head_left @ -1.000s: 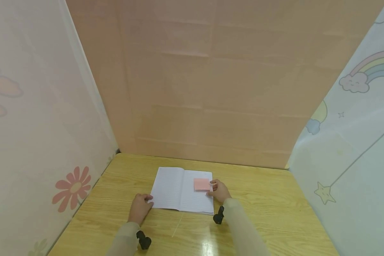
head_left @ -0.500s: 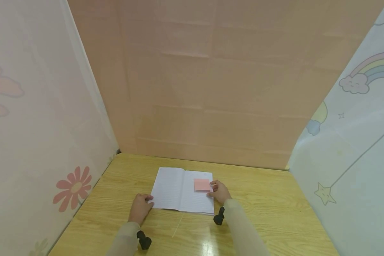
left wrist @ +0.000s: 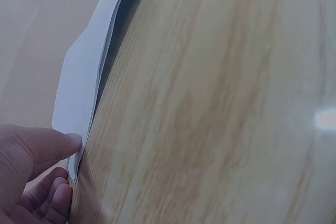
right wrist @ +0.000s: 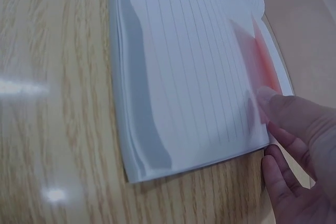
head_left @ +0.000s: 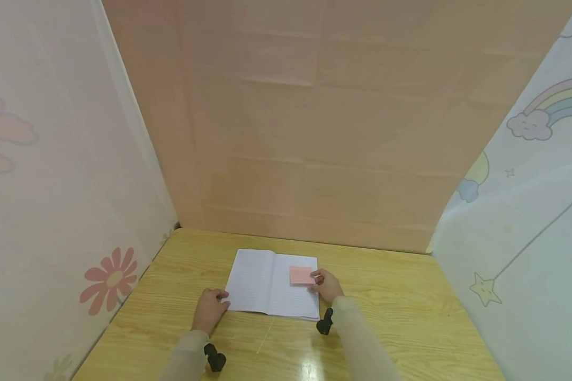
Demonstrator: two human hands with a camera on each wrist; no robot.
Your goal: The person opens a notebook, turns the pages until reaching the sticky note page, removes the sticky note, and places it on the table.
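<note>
**A:** Head view. What lies before you?

**B:** An open lined notebook [head_left: 271, 284] lies flat on the wooden table [head_left: 391, 317], at 12 o'clock from me. A pink sticky note [head_left: 302, 275] sits on its right-hand page. My left hand [head_left: 209, 308] rests at the notebook's 8 o'clock corner, fingers loosely bent, thumb touching the page edge. My right hand [head_left: 328, 286] is at 3 o'clock of the note, fingertips touching the note's edge; whether they pinch it I cannot tell here.

**A:** Left wrist view?

**B:** My left hand [left wrist: 31, 174] shows the thumb pressed on the corner of the notebook [left wrist: 84, 82], the other fingers curled beneath, beside the table [left wrist: 220, 108]. The grip is a light pinch of the page corner.

**A:** Right wrist view?

**B:** My right hand [right wrist: 299, 156] lies at 4 o'clock of the notebook [right wrist: 189, 77]. One fingertip presses the lower edge of the sticky note [right wrist: 262, 59]; the remaining fingers are relaxed along the page's outer edge, holding nothing.
</note>
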